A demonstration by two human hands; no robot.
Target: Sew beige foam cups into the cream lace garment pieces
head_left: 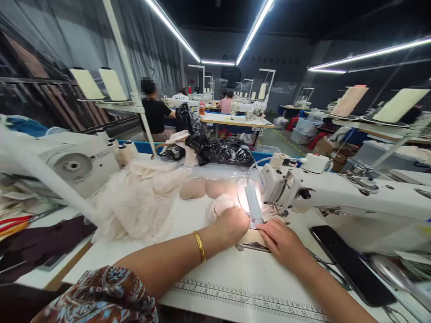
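Note:
My left hand (233, 224), a gold bangle on its wrist, is curled closed on a pale pink fabric piece (224, 204) beside the needle area of a white sewing machine (336, 193). Close by on the right, my right hand (279, 237) has its thumb and fingers together at the edge of the same work, by the presser foot. A small lamp (253, 202) on a bendable neck lights the spot and partly hides the needle. Beige moulded cups (193, 188) lie behind the left hand. The fingertips' exact hold on the cloth is partly hidden.
Sheer cream fabric (141, 202) is heaped at left. A black phone (352, 264) and scissors (332, 269) lie right of my right hand. A ruler scale (242, 298) runs along the table's front. Black plastic bags (225, 151) stand behind; people sit at machines farther off.

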